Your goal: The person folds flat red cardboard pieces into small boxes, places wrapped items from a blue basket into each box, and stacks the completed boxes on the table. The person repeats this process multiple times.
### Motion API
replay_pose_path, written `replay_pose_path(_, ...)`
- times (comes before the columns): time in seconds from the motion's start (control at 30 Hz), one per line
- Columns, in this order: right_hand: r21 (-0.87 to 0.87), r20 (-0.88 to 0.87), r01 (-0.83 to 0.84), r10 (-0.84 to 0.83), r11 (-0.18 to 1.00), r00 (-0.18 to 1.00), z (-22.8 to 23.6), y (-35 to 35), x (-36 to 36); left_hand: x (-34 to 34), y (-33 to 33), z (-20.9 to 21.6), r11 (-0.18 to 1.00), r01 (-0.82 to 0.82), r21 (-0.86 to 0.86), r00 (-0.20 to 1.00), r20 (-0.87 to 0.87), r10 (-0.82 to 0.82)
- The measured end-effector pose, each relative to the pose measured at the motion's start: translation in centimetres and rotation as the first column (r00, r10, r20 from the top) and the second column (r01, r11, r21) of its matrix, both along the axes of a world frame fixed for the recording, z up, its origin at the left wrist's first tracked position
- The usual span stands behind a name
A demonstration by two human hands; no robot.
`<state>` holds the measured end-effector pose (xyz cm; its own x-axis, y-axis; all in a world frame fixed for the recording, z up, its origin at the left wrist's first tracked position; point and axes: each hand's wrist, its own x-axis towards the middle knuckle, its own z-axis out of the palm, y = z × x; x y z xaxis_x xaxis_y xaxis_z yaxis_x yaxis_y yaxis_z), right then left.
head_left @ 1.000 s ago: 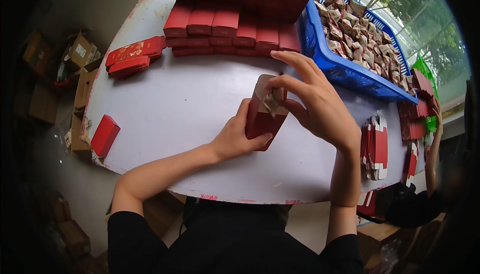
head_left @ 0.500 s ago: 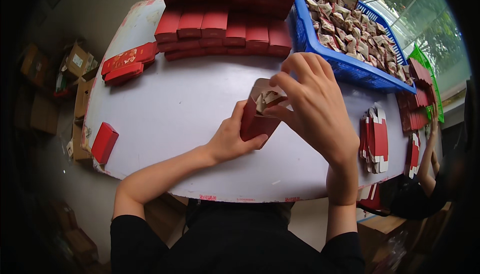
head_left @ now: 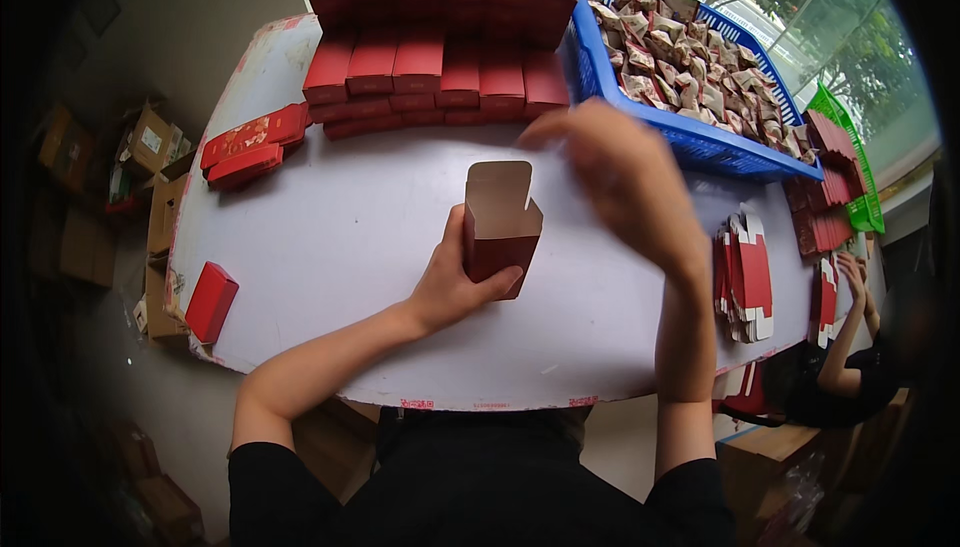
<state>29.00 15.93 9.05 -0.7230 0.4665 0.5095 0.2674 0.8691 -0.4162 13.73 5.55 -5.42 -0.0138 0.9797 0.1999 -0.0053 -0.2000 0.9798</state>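
Observation:
My left hand [head_left: 452, 282] is wrapped round an upright red box [head_left: 505, 255] above the middle of the table. The box's top stands open with a pale flap raised, and no packet shows at its mouth. My right hand [head_left: 628, 182] hangs to the right of the box, close to the near side of the blue basket [head_left: 690, 139]. Motion smears its fingers, so their grip cannot be made out. Small wrapped packets [head_left: 690, 62] fill the basket.
Red boxes [head_left: 420, 62] are stacked at the table's back. Patterned red boxes [head_left: 255, 142] and a single red box [head_left: 211, 302] lie left. Flattened cartons [head_left: 745, 277] lie right. Beyond them are a green basket [head_left: 868, 202] and another person's hand [head_left: 853, 275].
My right hand has left the box's mouth and moved slightly right. The packet seen there is out of sight. The box has shifted slightly left and its flap shows fully.

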Motion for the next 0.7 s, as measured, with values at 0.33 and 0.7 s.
replay_pose_path(0.33,-0.483,0.645,0.416,-0.009,0.770,0.764,-4.0,21.3,4.6,-0.4,-0.5,0.7,0.993,0.049,0.106,0.942,-0.335,-0.011)
replay_pose_path(0.7,-0.317,0.731,0.657,-0.265,0.684,0.629,-3.1,21.2,6.6,0.5,-0.1,1.3,0.988,0.157,-0.003,0.947,-0.285,-0.151)
